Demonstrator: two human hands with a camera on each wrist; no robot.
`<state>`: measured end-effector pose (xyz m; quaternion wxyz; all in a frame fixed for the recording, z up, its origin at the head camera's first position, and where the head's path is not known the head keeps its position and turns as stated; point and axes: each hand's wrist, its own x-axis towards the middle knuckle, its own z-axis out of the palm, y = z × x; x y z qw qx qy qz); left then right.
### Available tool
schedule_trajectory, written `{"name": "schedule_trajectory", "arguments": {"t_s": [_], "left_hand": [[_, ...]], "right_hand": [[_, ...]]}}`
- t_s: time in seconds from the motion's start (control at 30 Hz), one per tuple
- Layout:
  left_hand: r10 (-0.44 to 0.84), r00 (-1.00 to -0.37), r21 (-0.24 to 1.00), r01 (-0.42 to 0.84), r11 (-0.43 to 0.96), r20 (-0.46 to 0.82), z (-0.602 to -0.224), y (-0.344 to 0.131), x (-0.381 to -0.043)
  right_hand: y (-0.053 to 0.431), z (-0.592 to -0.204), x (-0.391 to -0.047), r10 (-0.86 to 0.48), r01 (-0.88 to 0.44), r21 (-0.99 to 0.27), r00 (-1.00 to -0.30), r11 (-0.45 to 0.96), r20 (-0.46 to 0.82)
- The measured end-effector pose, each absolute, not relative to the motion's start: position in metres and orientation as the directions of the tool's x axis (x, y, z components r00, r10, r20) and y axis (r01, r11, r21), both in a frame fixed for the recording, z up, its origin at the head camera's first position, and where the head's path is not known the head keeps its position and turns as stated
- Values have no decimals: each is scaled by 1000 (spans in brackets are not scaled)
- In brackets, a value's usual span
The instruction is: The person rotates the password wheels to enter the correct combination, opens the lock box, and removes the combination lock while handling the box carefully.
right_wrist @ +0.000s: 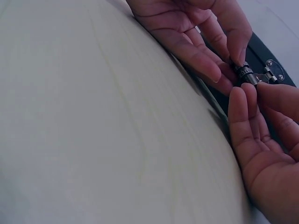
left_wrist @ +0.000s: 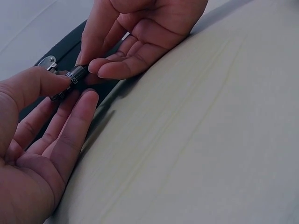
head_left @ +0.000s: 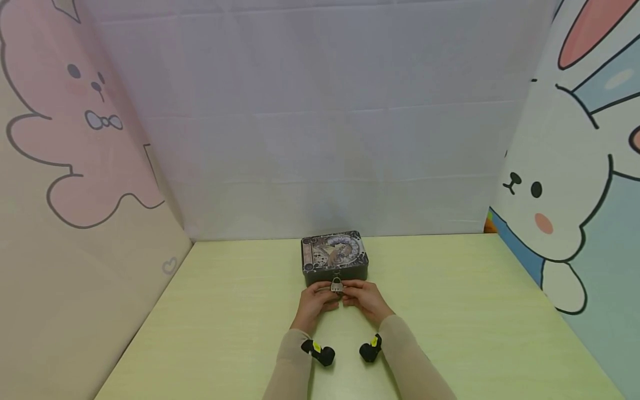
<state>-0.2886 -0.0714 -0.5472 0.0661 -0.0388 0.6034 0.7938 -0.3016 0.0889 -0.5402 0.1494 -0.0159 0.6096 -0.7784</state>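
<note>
A dark tin box [head_left: 334, 258] with a patterned lid stands on the table near the back wall. From the metal clasp on its front hangs a small silver combination padlock [head_left: 337, 285]. My left hand [head_left: 314, 303] pinches the padlock from the left, the thumb on its number dials in the left wrist view. On the other side my right hand [head_left: 367, 298] pinches the other end of the lock. Close up, the dials [right_wrist: 245, 72] show between both hands' fingertips, but the digits are too small to read. Fingers cover part of the lock.
The pale yellow-green table [head_left: 240, 311] extends to both sides of the box. A white cloth wall [head_left: 325, 139] rises right behind it. Printed panels with a pink figure [head_left: 95, 150] and a white rabbit [head_left: 560, 183] stand left and right.
</note>
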Motion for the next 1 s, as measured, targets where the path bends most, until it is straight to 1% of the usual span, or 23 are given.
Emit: {"name": "schedule_trajectory", "arguments": {"t_s": [0.2, 1.0], "left_hand": [[47, -990, 955, -143, -260, -135, -552, -71, -291], [40, -989, 950, -147, -276, -141, -551, -70, -290]], "right_hand": [[89, -540, -302, -252, 222, -952, -953, -209, -167], [90, -539, -300, -252, 221, -950, -954, -221, -163]]}}
